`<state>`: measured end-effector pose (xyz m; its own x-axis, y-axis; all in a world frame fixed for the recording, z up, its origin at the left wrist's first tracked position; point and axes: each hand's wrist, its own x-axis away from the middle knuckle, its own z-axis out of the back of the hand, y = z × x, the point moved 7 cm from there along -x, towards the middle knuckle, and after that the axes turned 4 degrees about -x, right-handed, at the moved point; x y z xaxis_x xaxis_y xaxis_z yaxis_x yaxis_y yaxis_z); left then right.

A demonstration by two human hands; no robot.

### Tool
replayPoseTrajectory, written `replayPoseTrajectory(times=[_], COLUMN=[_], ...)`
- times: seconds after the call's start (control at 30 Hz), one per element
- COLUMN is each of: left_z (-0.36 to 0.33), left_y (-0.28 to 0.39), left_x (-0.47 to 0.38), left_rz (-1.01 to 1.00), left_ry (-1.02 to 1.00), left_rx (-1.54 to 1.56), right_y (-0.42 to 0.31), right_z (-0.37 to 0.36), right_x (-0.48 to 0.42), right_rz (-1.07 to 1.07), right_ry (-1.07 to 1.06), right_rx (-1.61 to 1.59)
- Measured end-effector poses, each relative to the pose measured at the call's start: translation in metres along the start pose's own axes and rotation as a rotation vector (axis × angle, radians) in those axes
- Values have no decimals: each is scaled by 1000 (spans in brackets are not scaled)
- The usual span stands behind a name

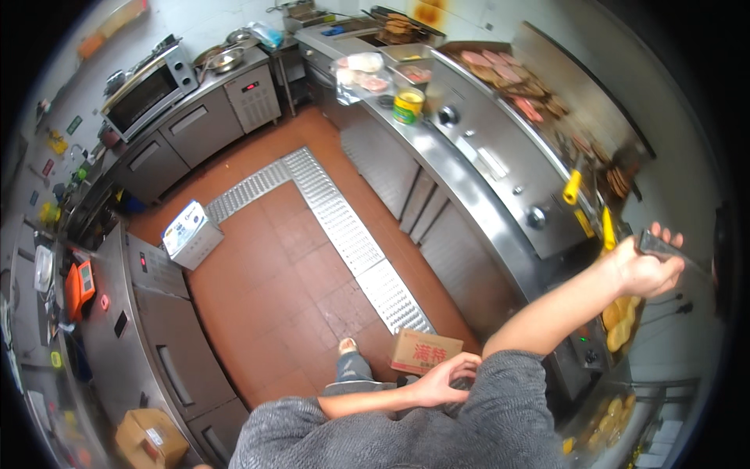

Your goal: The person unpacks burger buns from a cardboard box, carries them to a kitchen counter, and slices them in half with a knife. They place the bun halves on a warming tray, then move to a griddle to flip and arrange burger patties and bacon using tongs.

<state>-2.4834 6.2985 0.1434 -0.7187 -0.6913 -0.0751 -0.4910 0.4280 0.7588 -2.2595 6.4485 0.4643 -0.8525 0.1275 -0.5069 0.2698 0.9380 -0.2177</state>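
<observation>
My right hand [653, 264] is stretched out to the right beyond the griddle, its fingers curled around a dark flat object [657, 245] that I cannot identify. Near it, two yellow-handled tools, one handle upper [572, 187] and one lower [608, 227], rest at the griddle's near end. Bread pieces [620, 322] lie below that hand. My left hand [448, 380] is in front of my body beside the grey shirt, thumb and fingers apart, with nothing visible in it. On the griddle [562, 132] are pink meat slices [498, 63] and browned pieces.
A steel counter edge [463, 170] runs along my right, bearing a yellow-green can [408, 105]. A cardboard box [423, 352] stands on the floor by my legs. Metal drain grates [351, 234] cross the tiles. Left are a white box [193, 234] and a steel fridge counter [111, 352].
</observation>
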Motion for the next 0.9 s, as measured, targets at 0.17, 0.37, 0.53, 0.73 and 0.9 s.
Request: replayPoseTrajectory(times=[0.17,0.37,0.53,0.73,0.9], left_z=[77,152,206,305,454], left_y=[74,132,162,237,314], left_x=[9,-5,-48,-170,-205], left_rz=[-107,-39,282,455,428], left_ry=[400,212,-183,-515,-62], left_rx=[-239,-80,-201,-772,-802], right_y=[52,126,214,345,405], right_z=[-101,-156,-166,-78,-18], right_x=[119,188,257,428,488], right_rz=[-162,-455,-480,-1176,-1290], right_ry=[-163,-215,-592,-908,-987], right_rx=[-75,-309,-201,175,443])
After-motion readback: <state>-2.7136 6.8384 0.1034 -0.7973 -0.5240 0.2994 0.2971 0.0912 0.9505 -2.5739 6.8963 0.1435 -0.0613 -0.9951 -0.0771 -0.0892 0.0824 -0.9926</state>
